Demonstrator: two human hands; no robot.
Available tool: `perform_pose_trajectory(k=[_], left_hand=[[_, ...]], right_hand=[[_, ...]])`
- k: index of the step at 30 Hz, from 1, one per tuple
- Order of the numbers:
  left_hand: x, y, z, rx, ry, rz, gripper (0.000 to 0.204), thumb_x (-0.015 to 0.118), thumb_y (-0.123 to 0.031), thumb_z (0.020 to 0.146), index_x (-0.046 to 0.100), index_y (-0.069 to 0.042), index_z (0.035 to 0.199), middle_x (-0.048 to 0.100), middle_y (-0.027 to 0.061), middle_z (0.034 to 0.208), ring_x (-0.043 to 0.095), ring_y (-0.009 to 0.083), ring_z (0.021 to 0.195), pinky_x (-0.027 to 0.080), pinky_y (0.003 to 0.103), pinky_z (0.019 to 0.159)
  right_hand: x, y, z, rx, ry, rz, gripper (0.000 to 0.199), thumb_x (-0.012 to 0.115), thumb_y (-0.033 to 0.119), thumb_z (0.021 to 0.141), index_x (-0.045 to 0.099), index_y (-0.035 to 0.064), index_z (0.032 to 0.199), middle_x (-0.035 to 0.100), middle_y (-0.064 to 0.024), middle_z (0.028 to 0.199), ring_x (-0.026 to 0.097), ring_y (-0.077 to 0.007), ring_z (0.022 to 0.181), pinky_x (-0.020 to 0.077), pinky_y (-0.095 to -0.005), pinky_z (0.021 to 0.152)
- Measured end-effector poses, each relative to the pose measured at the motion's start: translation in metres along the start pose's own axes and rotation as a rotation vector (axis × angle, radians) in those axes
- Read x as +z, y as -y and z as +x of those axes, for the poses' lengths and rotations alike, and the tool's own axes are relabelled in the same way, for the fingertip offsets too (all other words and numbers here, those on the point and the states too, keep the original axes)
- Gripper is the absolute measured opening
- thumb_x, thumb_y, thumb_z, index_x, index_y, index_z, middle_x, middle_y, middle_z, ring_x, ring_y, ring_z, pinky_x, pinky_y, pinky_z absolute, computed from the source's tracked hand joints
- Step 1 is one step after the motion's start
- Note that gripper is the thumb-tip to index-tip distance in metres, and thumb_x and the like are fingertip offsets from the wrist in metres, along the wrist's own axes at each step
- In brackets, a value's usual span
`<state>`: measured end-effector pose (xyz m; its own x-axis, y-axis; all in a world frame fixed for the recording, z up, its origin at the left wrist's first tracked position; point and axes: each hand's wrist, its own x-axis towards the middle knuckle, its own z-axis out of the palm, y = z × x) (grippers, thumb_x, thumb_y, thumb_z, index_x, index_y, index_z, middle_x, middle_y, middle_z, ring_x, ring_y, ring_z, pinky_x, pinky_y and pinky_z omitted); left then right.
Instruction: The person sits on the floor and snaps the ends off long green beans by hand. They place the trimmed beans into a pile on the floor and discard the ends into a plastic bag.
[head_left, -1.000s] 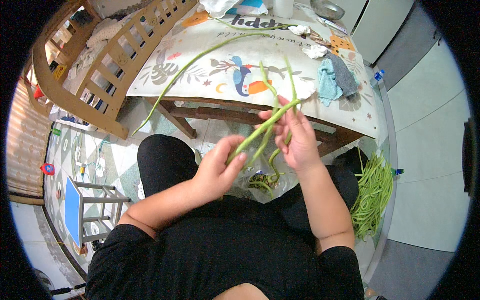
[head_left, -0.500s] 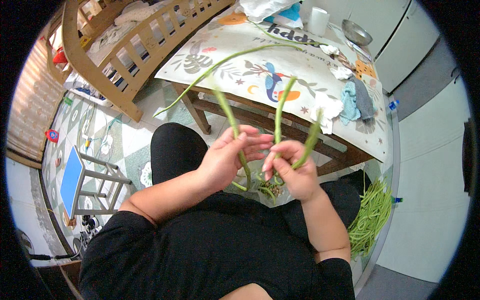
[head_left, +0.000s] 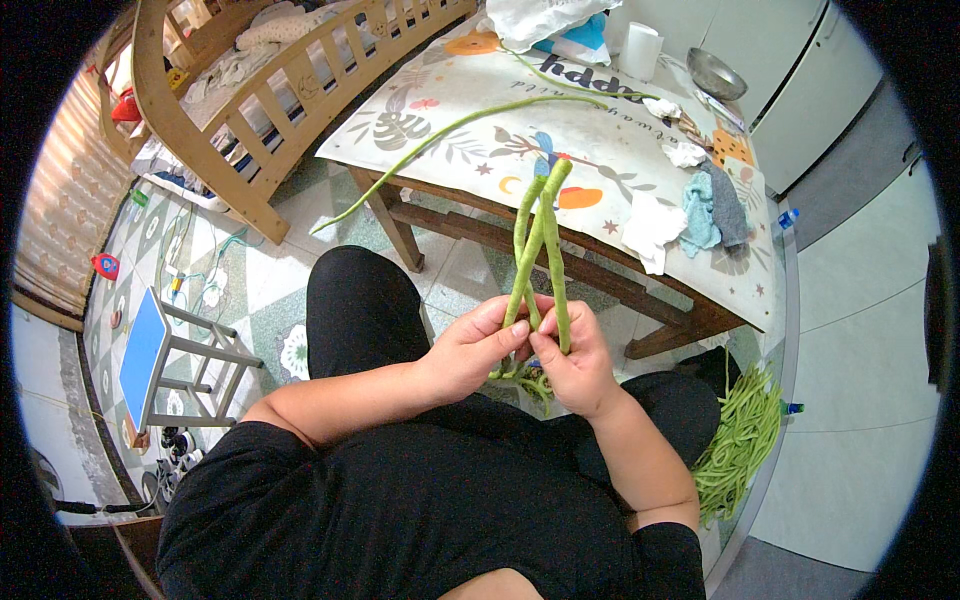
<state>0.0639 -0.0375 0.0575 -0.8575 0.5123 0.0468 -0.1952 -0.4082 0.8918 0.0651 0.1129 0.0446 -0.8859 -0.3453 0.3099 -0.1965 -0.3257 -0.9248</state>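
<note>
Long green beans (head_left: 527, 265) stand up from between my hands, their upper ends crossing near the table edge. My left hand (head_left: 468, 352) is closed around bean strands, thumb pressed on them. Touching it, my right hand (head_left: 577, 365) pinches beans between thumb and fingers. Below the hands, bean ends and small bits (head_left: 535, 383) show partly behind the fingers. Another long bean (head_left: 420, 143) lies over the table's left edge with its end hanging. A large heap of green beans (head_left: 738, 440) sits on the floor at my right.
Before me stands a wooden table (head_left: 440, 225) with a printed cover. It bears crumpled tissues (head_left: 655, 230), a blue-green cloth (head_left: 700, 215), a white cup (head_left: 638, 50) and a metal bowl (head_left: 716, 73). A wooden bed rail (head_left: 270, 105) and blue-topped stool (head_left: 145, 355) are at left.
My hands have come together and slightly lower. The beans, apart and blurred before, now stand close and crossed. My left hand's spread fingers have closed.
</note>
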Motion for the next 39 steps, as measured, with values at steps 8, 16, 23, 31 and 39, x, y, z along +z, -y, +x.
perform_pose_trajectory(k=[8,16,23,31,39], left_hand=[[0.001,0.001,0.002,0.026,-0.053,-0.058,0.025,0.041,-0.015,0.09,0.045,-0.003,0.111,0.05,0.0047,0.106,0.045,0.0115,0.096,0.037,0.027,0.083],[0.009,-0.006,0.013,0.128,-0.062,0.001,0.019,0.036,-0.014,0.09,0.046,-0.004,0.104,0.041,0.0162,0.122,0.039,0.0219,0.113,0.031,0.035,0.095],[0.008,-0.019,0.016,0.096,-0.017,-0.002,0.017,0.036,-0.015,0.09,0.042,-0.006,0.104,0.047,0.0187,0.115,0.047,0.0239,0.104,0.035,0.037,0.091],[0.01,-0.032,0.017,0.158,0.047,-0.122,0.016,0.038,-0.013,0.089,0.039,-0.005,0.103,0.054,0.0173,0.102,0.052,0.0184,0.092,0.041,0.033,0.082],[0.005,-0.055,0.025,0.267,-0.136,-0.02,0.047,0.052,-0.008,0.082,0.028,-0.002,0.121,0.048,0.0152,0.109,0.049,0.0207,0.097,0.038,0.035,0.086]], right_hand=[[0.005,-0.003,0.002,-0.005,-0.196,-0.07,0.02,0.058,0.002,0.078,0.044,0.0041,0.091,0.053,-0.0068,0.098,0.053,-0.0113,0.083,0.0439,-0.0245,0.074],[0.001,-0.007,0.005,0.198,-0.12,-0.088,0.029,0.063,0.01,0.075,0.052,0.0047,0.102,0.058,-0.0034,0.091,0.054,-0.0112,0.081,0.0439,-0.0256,0.074],[-0.004,-0.008,0.003,0.205,0.012,-0.136,0.022,0.049,0.008,0.084,0.048,0.0035,0.105,0.055,-0.0032,0.084,0.053,-0.0116,0.074,0.0441,-0.0248,0.066],[0.003,0.008,0.0,0.024,0.02,-0.584,0.021,0.048,0.014,0.084,0.047,0.0008,0.101,0.055,-0.0088,0.077,0.054,-0.0177,0.066,0.0427,-0.0287,0.06],[0.007,0.02,-0.003,-0.172,-0.073,-1.009,0.016,0.056,0.014,0.076,0.053,0.0031,0.088,0.058,-0.0137,0.077,0.056,-0.0327,0.067,0.0449,-0.0381,0.058]])
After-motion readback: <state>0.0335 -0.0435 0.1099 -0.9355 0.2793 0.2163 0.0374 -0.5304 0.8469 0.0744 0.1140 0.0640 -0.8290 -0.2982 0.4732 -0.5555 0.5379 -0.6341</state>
